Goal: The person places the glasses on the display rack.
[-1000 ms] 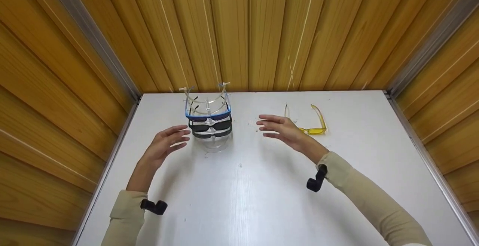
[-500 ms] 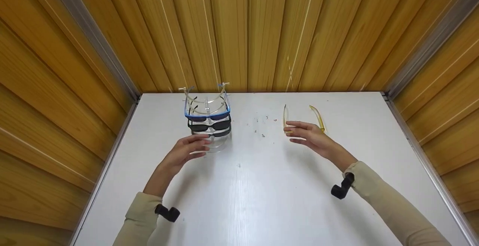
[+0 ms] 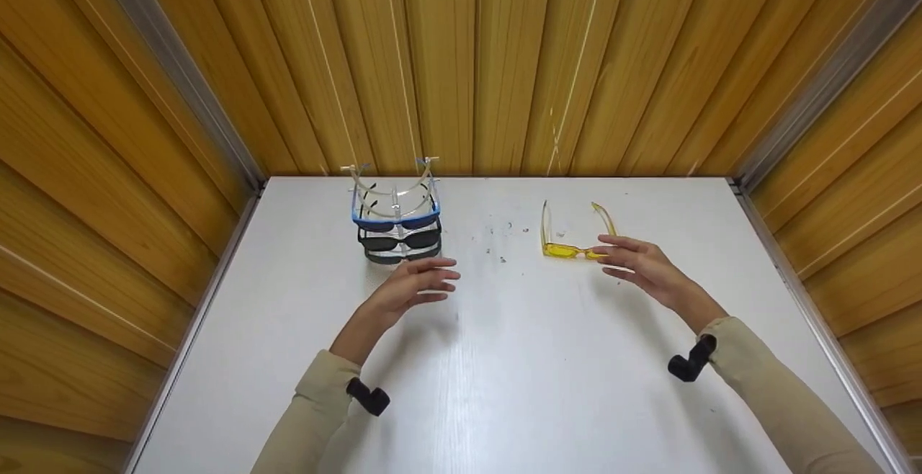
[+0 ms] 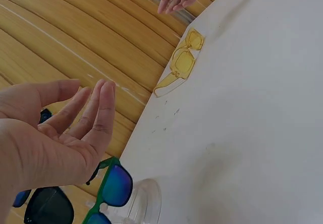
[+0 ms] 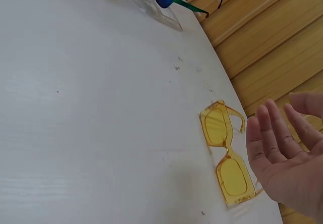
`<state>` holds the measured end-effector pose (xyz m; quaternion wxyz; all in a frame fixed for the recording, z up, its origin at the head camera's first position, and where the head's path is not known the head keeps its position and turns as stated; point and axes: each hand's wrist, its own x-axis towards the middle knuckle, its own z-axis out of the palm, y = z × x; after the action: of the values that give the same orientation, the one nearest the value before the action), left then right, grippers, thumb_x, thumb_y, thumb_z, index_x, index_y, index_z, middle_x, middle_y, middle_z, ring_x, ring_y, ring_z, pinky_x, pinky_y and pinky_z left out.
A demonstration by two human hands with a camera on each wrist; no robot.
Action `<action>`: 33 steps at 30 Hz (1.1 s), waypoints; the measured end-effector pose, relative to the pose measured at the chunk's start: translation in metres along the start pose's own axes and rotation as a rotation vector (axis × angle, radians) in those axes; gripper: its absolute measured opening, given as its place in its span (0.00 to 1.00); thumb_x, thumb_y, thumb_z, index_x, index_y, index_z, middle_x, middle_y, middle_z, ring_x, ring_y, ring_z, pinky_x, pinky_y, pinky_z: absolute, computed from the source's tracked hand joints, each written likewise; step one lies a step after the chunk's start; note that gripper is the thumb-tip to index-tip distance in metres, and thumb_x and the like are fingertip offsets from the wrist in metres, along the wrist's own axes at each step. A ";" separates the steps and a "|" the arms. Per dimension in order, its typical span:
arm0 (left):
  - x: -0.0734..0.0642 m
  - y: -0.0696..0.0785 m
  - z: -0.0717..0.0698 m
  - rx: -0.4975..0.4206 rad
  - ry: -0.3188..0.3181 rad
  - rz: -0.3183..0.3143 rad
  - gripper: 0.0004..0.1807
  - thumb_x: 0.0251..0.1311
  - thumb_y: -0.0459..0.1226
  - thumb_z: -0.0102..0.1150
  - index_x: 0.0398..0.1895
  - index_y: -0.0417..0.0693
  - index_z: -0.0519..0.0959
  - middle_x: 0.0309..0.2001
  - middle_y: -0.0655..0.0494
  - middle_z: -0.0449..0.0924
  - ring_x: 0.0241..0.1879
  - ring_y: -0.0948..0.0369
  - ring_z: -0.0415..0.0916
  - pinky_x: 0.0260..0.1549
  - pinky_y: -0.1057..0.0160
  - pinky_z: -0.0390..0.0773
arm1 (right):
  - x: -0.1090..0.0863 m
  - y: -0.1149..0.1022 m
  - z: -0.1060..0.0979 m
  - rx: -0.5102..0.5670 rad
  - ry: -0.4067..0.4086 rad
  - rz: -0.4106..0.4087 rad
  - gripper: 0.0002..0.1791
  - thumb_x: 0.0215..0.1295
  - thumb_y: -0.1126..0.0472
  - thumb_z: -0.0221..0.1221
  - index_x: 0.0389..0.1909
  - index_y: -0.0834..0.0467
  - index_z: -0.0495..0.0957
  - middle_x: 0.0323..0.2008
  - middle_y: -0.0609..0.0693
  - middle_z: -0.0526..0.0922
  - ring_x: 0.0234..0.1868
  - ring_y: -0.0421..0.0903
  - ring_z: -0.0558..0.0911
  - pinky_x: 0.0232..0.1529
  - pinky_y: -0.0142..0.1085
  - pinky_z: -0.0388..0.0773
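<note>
Yellow sunglasses (image 3: 564,251) lie on the white table with their temples pointing to the back wall; in the right wrist view both yellow lenses (image 5: 233,176) show. My right hand (image 3: 645,269) hovers at their right end, fingers loosely extended and holding nothing; whether it touches the frame I cannot tell. My left hand (image 3: 410,288) is in the air in front of the clear display stand (image 3: 396,204), fingers relaxed, nothing in them. On that stand hang blue-framed sunglasses (image 3: 396,223), black sunglasses (image 3: 398,242) and a lower pair (image 4: 117,186), green-framed in the left wrist view.
The white table (image 3: 504,387) is bounded by wood-look panels (image 3: 504,63) at the back and both sides. Small dark specks (image 3: 502,259) dot the tabletop between the stand and the yellow sunglasses. The stand's clear base (image 4: 146,201) shows in the left wrist view.
My left hand has moved right, from beside the stand to in front of it. My right hand has moved right, across the yellow sunglasses to their right end. The glasses stay where they were.
</note>
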<state>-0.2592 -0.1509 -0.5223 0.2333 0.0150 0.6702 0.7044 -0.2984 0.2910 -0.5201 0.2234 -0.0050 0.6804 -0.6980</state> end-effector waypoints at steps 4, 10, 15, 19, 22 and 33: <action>0.017 -0.003 0.015 -0.018 -0.033 -0.005 0.20 0.74 0.35 0.54 0.66 0.42 0.76 0.57 0.47 0.86 0.51 0.58 0.85 0.59 0.57 0.84 | 0.000 0.001 -0.010 0.003 0.045 0.031 0.28 0.75 0.55 0.60 0.72 0.58 0.68 0.55 0.41 0.86 0.54 0.37 0.84 0.59 0.30 0.83; 0.045 -0.010 0.035 -0.080 -0.070 -0.018 0.21 0.74 0.34 0.52 0.68 0.39 0.74 0.57 0.44 0.85 0.52 0.56 0.85 0.57 0.59 0.85 | 0.004 0.006 -0.027 0.019 0.072 0.047 0.33 0.77 0.57 0.57 0.76 0.62 0.61 0.50 0.38 0.88 0.54 0.37 0.84 0.58 0.30 0.83; 0.071 -0.015 0.049 -0.100 -0.099 -0.025 0.23 0.75 0.33 0.51 0.70 0.38 0.71 0.61 0.42 0.82 0.57 0.50 0.83 0.60 0.57 0.83 | 0.009 0.013 -0.042 0.020 0.110 0.071 0.34 0.79 0.60 0.54 0.79 0.64 0.54 0.46 0.35 0.87 0.52 0.36 0.84 0.58 0.29 0.83; 0.094 -0.016 0.061 -0.125 -0.085 -0.022 0.24 0.74 0.31 0.51 0.71 0.38 0.70 0.64 0.38 0.79 0.60 0.48 0.82 0.62 0.56 0.81 | 0.016 0.017 -0.054 0.046 0.180 0.074 0.32 0.78 0.59 0.54 0.78 0.60 0.59 0.47 0.36 0.85 0.52 0.35 0.83 0.58 0.28 0.82; 0.113 -0.017 0.071 -0.140 -0.064 -0.030 0.26 0.73 0.31 0.52 0.72 0.38 0.68 0.67 0.35 0.75 0.61 0.49 0.81 0.64 0.55 0.81 | 0.021 0.021 -0.062 0.100 0.241 0.059 0.27 0.77 0.58 0.57 0.73 0.55 0.66 0.47 0.37 0.85 0.51 0.34 0.82 0.58 0.27 0.81; 0.170 -0.026 0.103 -0.152 0.037 -0.035 0.33 0.71 0.31 0.55 0.78 0.44 0.62 0.74 0.40 0.65 0.70 0.49 0.72 0.71 0.53 0.74 | 0.040 0.034 -0.064 0.242 0.315 0.032 0.40 0.77 0.65 0.55 0.82 0.61 0.45 0.55 0.43 0.80 0.52 0.32 0.82 0.77 0.36 0.65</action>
<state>-0.3688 0.0044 -0.5860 0.2335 -0.0276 0.6193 0.7491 -0.3437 0.3403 -0.5689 0.1244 0.1419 0.6179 -0.7633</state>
